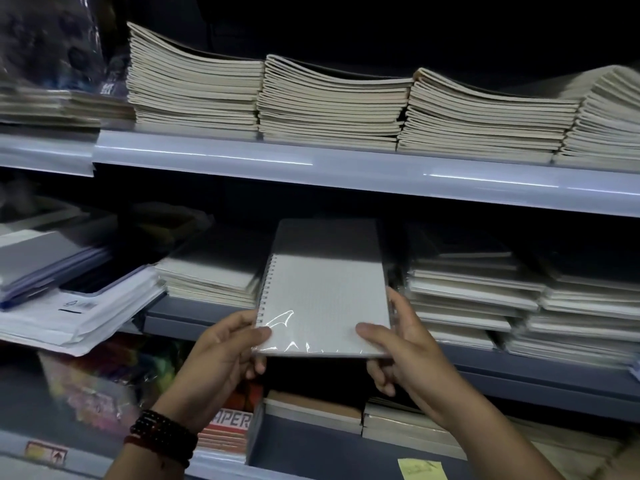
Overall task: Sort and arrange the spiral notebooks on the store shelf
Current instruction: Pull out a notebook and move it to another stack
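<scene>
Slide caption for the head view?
Wrapped spiral notebook held by left hand and right hand before the middle shelf.

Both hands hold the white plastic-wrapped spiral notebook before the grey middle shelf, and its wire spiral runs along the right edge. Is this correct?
No. The head view shows the wire spiral along the left edge of the white plastic-wrapped spiral notebook. The left hand and right hand hold it before the grey middle shelf.

pale grey shelf [242, 161] carries stacked notebooks [332, 105]; lower shelf [519, 362] holds wrapped stacks [460, 299].
</scene>
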`<state>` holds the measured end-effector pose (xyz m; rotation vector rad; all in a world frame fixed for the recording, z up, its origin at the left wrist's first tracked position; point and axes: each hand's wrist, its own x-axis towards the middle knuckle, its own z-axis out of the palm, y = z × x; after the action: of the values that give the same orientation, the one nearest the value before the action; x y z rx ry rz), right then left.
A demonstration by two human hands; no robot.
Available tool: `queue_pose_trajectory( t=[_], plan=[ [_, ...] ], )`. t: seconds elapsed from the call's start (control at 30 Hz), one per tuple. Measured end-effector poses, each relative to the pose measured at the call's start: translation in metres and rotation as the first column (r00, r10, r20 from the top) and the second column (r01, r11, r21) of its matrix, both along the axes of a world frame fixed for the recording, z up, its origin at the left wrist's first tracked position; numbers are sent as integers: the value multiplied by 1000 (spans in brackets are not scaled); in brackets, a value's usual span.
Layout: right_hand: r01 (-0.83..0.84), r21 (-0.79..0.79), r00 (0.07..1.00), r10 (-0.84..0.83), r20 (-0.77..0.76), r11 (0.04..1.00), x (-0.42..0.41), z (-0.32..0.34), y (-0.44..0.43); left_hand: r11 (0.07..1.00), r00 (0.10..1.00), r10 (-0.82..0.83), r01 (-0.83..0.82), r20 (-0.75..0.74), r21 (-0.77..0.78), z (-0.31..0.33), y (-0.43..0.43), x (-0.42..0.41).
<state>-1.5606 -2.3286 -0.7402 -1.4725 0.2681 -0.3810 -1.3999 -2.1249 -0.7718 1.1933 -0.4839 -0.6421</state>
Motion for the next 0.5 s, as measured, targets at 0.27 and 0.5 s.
queue_pose_trajectory(
  t=[0.27, 0.5],
  plan=[
    [47, 59, 993, -53, 106, 997, 71, -7, 37, 929, 939, 335, -344, -80, -135, -5, 20, 39],
    [-28, 79, 995, 20, 96, 997, 138, -14, 82, 773, 780, 624, -624, -36, -117, -2, 62, 79]
  ],
)
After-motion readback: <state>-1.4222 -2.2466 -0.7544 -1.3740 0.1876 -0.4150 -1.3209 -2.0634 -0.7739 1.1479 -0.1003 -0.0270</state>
